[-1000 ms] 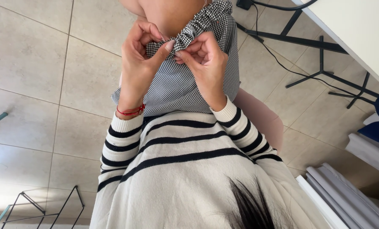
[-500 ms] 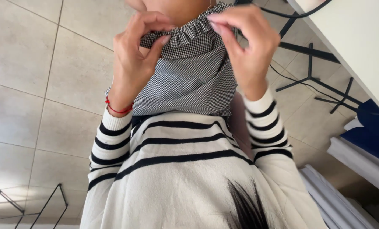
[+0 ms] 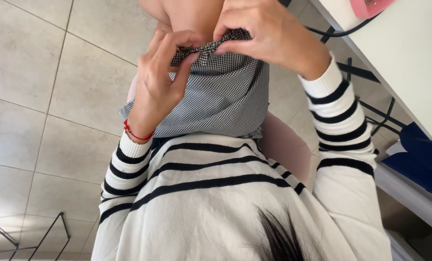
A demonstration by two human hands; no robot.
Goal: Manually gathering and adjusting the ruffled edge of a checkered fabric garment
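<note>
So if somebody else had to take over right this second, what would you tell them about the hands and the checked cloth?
Left hand: grip pinched shut on the frilly top edge of the checked cloth, red string on the wrist.
Right hand: grip also pinched shut on that same frilly edge, from the other side.
The cloth hangs down from both hands, in front of the striped sweater. A pink seat shows behind it; a white table stands to the right.
Done: both hands have the top edge gathered.
Left: cannot tell from this view how the edge should end up.
</note>
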